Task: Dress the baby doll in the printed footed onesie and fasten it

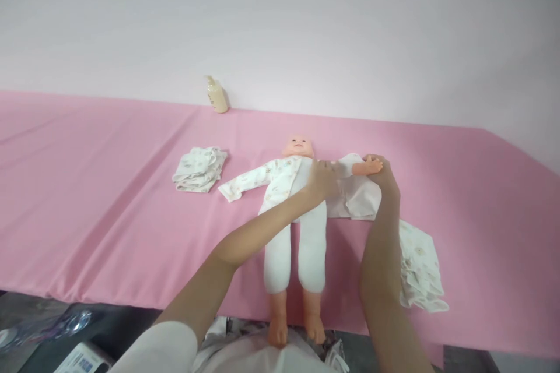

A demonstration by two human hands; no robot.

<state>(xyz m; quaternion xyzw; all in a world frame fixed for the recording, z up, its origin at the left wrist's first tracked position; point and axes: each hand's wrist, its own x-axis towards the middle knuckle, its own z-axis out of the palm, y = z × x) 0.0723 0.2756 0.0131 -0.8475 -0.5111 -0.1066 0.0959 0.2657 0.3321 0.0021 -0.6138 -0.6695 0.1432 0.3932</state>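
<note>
A baby doll (311, 245) lies on its back, its feet toward me, in white pants and a white undergarment. A white patterned wrap-front baby top (277, 178) covers its arm on the left of the view. The top's other half (361, 195) is spread inside out beside the doll, under its other arm. My left hand (324, 179) is closed at that arm's upper part near the shoulder; the fingertips are partly hidden. With my right hand (385, 178) I hold the doll's bare hand (370, 166), fingers bent behind it.
Folded patterned cloth (200, 169) lies at the left, and another patterned cloth (420, 268) beside my right forearm. A pump bottle (216, 95) stands at the back against the white wall (280, 41). Pink cloth (131, 204) covers the table. A plastic bottle (48, 329) lies below its front edge.
</note>
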